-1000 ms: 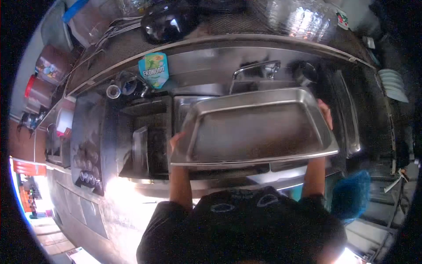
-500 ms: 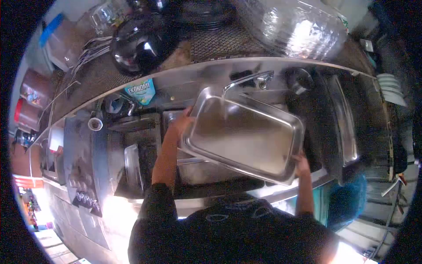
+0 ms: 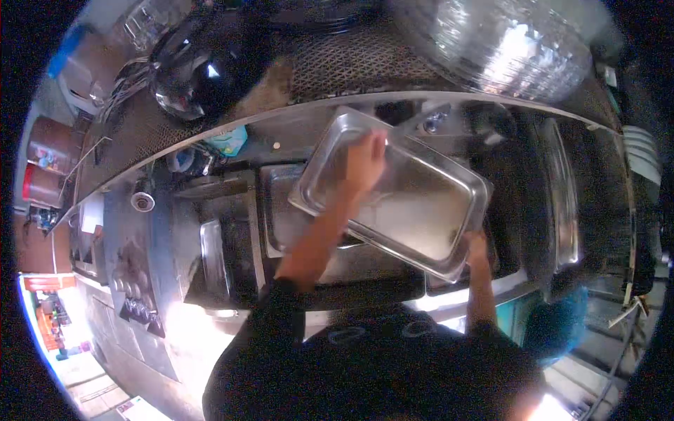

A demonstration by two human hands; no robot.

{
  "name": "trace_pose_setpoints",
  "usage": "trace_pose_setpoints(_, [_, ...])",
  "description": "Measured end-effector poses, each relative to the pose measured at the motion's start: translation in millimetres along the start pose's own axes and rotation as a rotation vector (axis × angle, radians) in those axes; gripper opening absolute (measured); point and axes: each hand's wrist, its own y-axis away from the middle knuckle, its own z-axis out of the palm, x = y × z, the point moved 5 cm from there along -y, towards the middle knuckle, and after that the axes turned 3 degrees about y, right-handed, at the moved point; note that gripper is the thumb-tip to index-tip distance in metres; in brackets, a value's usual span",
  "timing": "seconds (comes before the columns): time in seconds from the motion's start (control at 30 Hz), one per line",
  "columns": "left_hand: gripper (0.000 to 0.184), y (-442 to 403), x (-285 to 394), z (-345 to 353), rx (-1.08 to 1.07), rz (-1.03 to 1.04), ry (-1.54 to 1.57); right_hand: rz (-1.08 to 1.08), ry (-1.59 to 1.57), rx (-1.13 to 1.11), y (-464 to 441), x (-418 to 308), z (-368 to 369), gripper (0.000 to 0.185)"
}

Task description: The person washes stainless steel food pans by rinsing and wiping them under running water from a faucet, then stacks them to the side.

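A rectangular steel tray is tilted above the sink, its left end farther from me. My right hand grips its lower right edge. My left hand is over the upper left part of the tray, near the faucet, its fingers closed and blurred; what they hold, if anything, cannot be made out. Another steel pan lies under the tray at its left. The faucet base shows behind the tray, and its spout is partly hidden.
At the left is a dark basin with a steel piece standing in it. A teal packet lies behind it. Wrapped clear containers and a black bowl sit on the shelf. White plates are stacked at the right.
My left hand has let go of the tray's left end and moved right over it, towards the faucet. The tray went from nearly level to slanted, and my right hand moved to its lower right edge.
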Motion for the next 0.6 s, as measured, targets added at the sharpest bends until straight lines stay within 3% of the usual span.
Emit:
trace_pose_setpoints(0.17, [0.017,84.3,-3.1,76.0,-0.237,0.130,0.101,0.004,0.222,-0.003,16.6,-20.3,18.8,0.062])
trace_pose_setpoints(0.23, [0.013,95.1,-8.6,64.2,-0.192,0.077,0.039,-0.367,0.737,0.054,34.5,-53.8,43.7,0.065])
trace_pose_setpoints(0.27, [0.012,97.7,-13.6,55.9,-0.166,0.047,0.011,-0.458,0.871,0.064,34.3,-58.6,46.4,0.066])
trace_pose_setpoints(0.33, [0.015,88.7,-38.2,4.8,0.249,0.458,-0.345,-0.661,1.243,0.199,30.8,-61.0,49.2,0.069])
trace_pose_setpoints(0.37, [0.021,84.9,-48.6,-31.5,0.298,0.210,-0.194,-0.761,1.482,0.314,29.7,-58.9,48.3,0.071])
trace_pose_setpoints(0.4, [0.027,83.3,-44.9,-68.4,0.353,0.105,-0.439,-0.752,1.485,0.320,33.3,-61.1,52.3,0.071])
trace_pose_setpoints(0.5, [0.030,88.2,-142.3,-116.0,0.419,0.022,-0.906,-0.975,2.034,0.507,48.4,-63.6,113.8,0.068])
trace_pose_setpoints(0.53, [0.031,93.1,-192.1,-111.0,0.113,-0.035,-0.852,-0.926,1.935,0.423,37.8,-48.0,126.5,0.070])
trace_pose_setpoints(0.6, [0.033,102.6,-217.2,-108.3,-0.188,-0.093,-0.800,-0.877,1.822,0.336,7.8,-15.8,150.2,0.072])
